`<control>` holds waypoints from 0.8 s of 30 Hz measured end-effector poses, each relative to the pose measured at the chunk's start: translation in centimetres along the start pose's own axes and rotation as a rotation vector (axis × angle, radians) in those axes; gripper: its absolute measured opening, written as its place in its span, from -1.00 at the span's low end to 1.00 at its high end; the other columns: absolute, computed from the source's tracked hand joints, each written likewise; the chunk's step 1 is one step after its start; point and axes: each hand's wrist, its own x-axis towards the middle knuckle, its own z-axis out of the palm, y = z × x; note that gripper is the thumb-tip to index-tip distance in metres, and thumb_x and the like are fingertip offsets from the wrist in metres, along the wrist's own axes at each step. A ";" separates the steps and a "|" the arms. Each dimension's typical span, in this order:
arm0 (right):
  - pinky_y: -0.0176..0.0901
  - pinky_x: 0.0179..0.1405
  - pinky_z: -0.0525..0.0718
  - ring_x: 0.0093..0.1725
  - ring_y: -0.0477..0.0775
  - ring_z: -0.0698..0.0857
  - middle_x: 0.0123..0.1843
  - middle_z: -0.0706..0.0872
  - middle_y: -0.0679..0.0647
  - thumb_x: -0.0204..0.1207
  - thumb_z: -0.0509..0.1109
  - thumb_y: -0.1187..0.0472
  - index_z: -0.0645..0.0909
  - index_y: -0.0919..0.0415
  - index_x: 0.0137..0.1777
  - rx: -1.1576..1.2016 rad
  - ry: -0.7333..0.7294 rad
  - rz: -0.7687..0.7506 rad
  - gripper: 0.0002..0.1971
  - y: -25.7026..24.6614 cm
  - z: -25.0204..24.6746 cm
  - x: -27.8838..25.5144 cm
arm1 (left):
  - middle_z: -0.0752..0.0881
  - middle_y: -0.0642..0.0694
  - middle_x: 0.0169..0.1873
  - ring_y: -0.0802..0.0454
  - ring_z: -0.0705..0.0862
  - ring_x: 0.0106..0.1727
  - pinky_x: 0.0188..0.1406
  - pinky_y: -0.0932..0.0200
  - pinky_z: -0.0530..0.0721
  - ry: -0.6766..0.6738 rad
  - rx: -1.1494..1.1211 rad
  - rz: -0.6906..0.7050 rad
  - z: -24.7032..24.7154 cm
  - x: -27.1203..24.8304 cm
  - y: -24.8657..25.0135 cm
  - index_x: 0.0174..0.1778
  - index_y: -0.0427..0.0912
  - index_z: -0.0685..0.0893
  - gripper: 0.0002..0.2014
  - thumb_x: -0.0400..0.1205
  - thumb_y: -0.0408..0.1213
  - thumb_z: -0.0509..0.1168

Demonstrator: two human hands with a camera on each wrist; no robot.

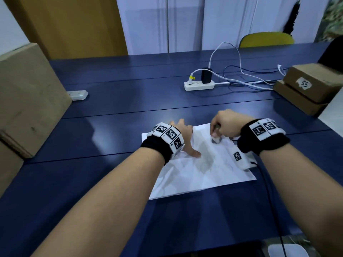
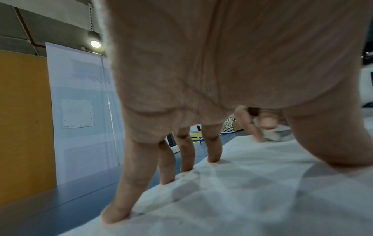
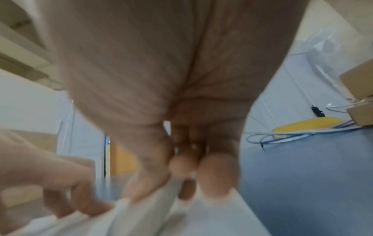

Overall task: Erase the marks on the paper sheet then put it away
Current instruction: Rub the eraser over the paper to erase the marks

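On the blue table (image 1: 115, 130), the paper sheet (image 1: 194, 175) lies long axis from 11 to 5 o'clock. The left hand (image 1: 183, 134) presses it with spread fingers; the right hand (image 1: 226, 125) pinches an eraser (image 1: 216, 139) against it.

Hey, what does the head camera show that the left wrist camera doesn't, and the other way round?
Only the head view shows both forearms with their marker wristbands, the white power strip, the cardboard boxes on the right, and faint marks on the paper sheet.

Only the left wrist view shows the left hand from beneath, its straight fingertips pressing the sheet's edge, plus a ceiling lamp.

Both show the sheet on the blue table and the right hand pinching a small eraser against it.
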 end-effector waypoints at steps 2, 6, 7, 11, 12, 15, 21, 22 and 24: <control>-0.27 -0.31 0.65 -0.17 -0.01 0.77 -0.24 0.78 0.00 0.45 0.46 0.31 0.83 0.11 -0.13 -0.009 0.115 0.025 -0.87 0.0 -0.1 0.5 | 0.41 -0.13 0.28 -0.31 0.48 0.25 0.04 -0.20 0.52 0.005 0.005 0.006 0.1 0.1 0.0 0.44 -0.02 0.43 -0.04 0.23 0.50 0.42; -0.58 -0.58 0.41 -0.47 -0.24 0.68 -0.35 0.75 -0.04 0.46 0.48 0.34 0.83 0.15 -0.13 -0.014 -0.090 0.002 -0.88 -0.2 -0.2 -0.7 | 0.40 -0.13 0.30 -0.30 0.47 0.28 -0.07 -0.14 0.46 0.012 0.011 0.002 0.2 0.1 -0.1 0.50 0.00 0.40 -0.03 0.26 0.49 0.42; -0.56 -0.58 0.41 -0.48 -0.23 0.67 -0.39 0.74 -0.08 0.45 0.49 0.35 0.83 0.14 -0.15 -0.022 -0.121 -0.003 -0.88 -0.3 -0.2 -0.9 | 0.40 -0.13 0.31 -0.30 0.47 0.28 -0.06 -0.14 0.47 0.012 0.010 0.004 0.2 0.1 -0.1 0.51 0.00 0.39 -0.02 0.26 0.48 0.42; -0.30 -0.25 0.54 -0.10 0.08 0.74 -0.19 0.83 0.01 0.44 0.46 0.29 0.83 0.08 -0.15 -0.045 0.107 0.060 -0.86 -0.2 -0.1 0.1 | 0.41 -0.13 0.29 -0.31 0.48 0.26 -0.02 -0.16 0.50 0.017 -0.006 0.010 0.2 0.2 0.0 0.49 -0.02 0.41 0.00 0.23 0.49 0.42; -0.30 -0.28 0.54 -0.13 0.05 0.74 -0.16 0.83 0.04 0.45 0.46 0.28 0.83 0.09 -0.14 -0.047 0.118 0.064 -0.87 -0.1 -0.2 0.1 | 0.41 -0.13 0.29 -0.31 0.47 0.26 -0.04 -0.15 0.48 0.021 -0.005 0.009 0.3 0.2 -0.1 0.49 -0.02 0.41 0.00 0.23 0.49 0.42; -0.53 -0.57 0.46 -0.45 -0.25 0.66 -0.31 0.76 -0.04 0.46 0.50 0.31 0.83 0.11 -0.14 -0.019 -0.039 0.025 -0.89 0.2 -0.2 -0.6 | 0.40 -0.13 0.30 -0.31 0.46 0.29 -0.03 -0.17 0.49 0.024 0.001 -0.001 0.4 0.1 -0.1 0.50 0.00 0.40 -0.01 0.24 0.49 0.42; -0.57 -0.64 0.44 -0.46 -0.22 0.53 -0.22 0.73 -0.01 0.51 0.47 0.30 0.80 0.11 -0.09 -0.044 0.105 0.026 -0.90 0.3 -0.1 0.0 | 0.40 -0.11 0.31 -0.31 0.47 0.28 0.03 -0.21 0.52 0.015 -0.008 0.002 0.4 0.3 -0.1 0.51 -0.01 0.39 0.01 0.22 0.50 0.42; -0.58 -0.64 0.45 -0.50 -0.21 0.54 -0.21 0.74 0.01 0.51 0.47 0.32 0.81 0.13 -0.08 -0.038 0.111 0.025 -0.89 0.4 -0.2 0.0 | 0.40 -0.11 0.30 -0.31 0.47 0.28 0.05 -0.22 0.52 0.013 -0.008 -0.002 0.4 0.2 -0.1 0.51 0.00 0.39 0.01 0.22 0.50 0.42; -0.53 -0.60 0.47 -0.60 -0.21 0.58 -0.29 0.72 -0.01 0.48 0.48 0.35 0.81 0.11 -0.14 -0.028 0.040 0.016 -0.87 0.7 -0.2 -0.2 | 0.40 -0.11 0.31 -0.31 0.46 0.29 0.06 -0.22 0.53 0.020 -0.002 -0.002 0.5 0.2 -0.1 0.52 0.00 0.38 0.01 0.23 0.49 0.42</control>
